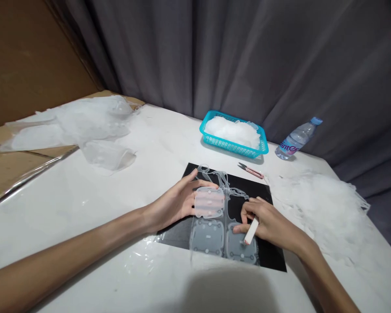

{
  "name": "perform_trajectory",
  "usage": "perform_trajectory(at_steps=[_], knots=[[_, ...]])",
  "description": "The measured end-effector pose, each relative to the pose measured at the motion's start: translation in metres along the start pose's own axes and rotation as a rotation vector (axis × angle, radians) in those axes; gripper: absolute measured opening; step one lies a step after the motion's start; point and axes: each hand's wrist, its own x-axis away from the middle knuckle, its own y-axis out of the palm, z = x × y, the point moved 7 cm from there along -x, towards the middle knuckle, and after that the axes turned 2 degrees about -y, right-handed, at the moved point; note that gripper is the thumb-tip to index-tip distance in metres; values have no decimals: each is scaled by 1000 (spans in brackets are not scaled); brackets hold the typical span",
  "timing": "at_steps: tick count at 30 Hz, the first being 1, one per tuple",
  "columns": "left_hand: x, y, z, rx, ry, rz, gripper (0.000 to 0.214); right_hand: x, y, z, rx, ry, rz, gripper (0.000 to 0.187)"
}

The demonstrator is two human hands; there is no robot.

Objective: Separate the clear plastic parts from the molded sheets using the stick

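A translucent plastic sheet [208,238] with rounded-rectangle pieces and thin looping strands lies over a black mat [269,256]. My left hand [179,198] holds it from the left: the fingers show through the upper-left piece, while the thumb points up beside the strands. My right hand [263,217] is closed around a white stick [251,230] with a reddish lower end. Its thumb lies over the lower-right piece [243,250], and its curled fingers are near the strands. Whether those fingers also pinch a strand, I cannot tell.
Beyond the mat lie pink-handled thread snips [251,171]. A turquoise basket [263,145] of white translucent pieces and a water bottle [296,140] stand farther back. Translucent scraps [326,208] are heaped at right; clear bags [81,124] lie at left, partly on cardboard.
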Motion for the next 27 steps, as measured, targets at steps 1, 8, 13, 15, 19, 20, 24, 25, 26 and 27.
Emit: perform_trajectory(at_steps=[1,8,13,15,19,20,24,25,26,27], knots=[[0,1,1,-3,-1,4,65,0,0,-1,8,-1,8,44],[-3,-14,9,-283,118,85,48,-5,5,-4,101,28,78,51],[-27,-25,70,-864,421,131,46,-6,5,-10,97,-25,114,48],[-44,-22,113,-1001,543,215,45,-6,4,-10,77,-29,133,46],[-98,-5,196,-1033,668,340,51,-8,3,-11,50,-9,132,44],[-111,-1,211,-1043,690,379,51,-8,3,-11,39,-1,126,44],[-135,6,222,-1115,802,524,48,-8,1,-11,8,17,113,45],[-130,5,211,-1142,828,544,47,-8,1,-11,10,14,115,45],[-120,4,195,-1174,848,550,46,-8,2,-11,17,5,119,44],[-108,2,175,-1210,853,533,42,-8,2,-11,30,-8,122,44]])
